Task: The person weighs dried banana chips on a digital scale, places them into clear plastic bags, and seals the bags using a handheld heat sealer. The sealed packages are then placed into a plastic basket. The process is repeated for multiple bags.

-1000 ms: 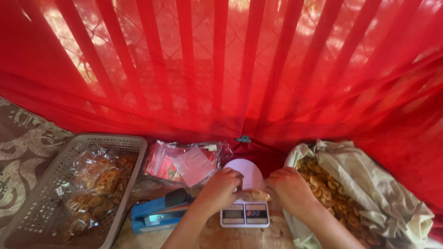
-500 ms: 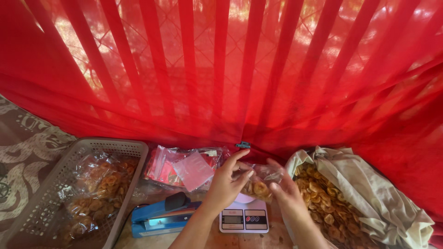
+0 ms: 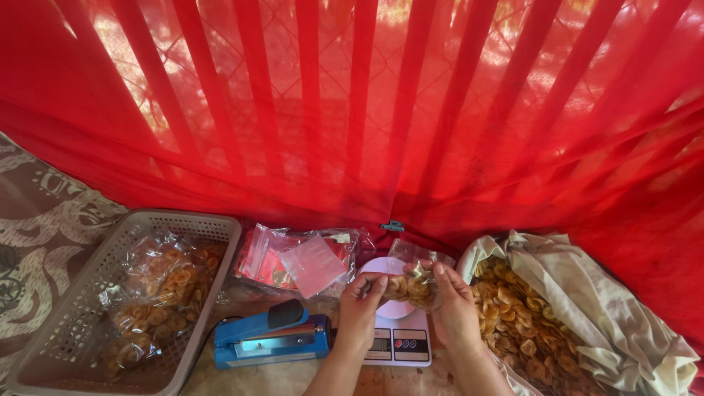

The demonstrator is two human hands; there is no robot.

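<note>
Both my hands hold a small clear plastic bag of yellow chips (image 3: 408, 281) just above a white kitchen scale (image 3: 397, 340). My left hand (image 3: 361, 308) pinches the bag's left side. My right hand (image 3: 455, 308) grips its right side with the fingers curled over the top. The scale's round white pan shows under the bag and its display panel faces me.
A grey plastic basket (image 3: 88, 293) at the left holds filled chip bags. A blue heat sealer (image 3: 270, 339) lies left of the scale. A stack of empty clear bags with red labels (image 3: 301, 257) lies behind. A large open sack of chips (image 3: 557, 323) sits right. Red cloth hangs behind.
My hands have lifted the bag of chips off the scale and raised it slightly; a second ago they rested low on the scale. The view has tilted down a little.
</note>
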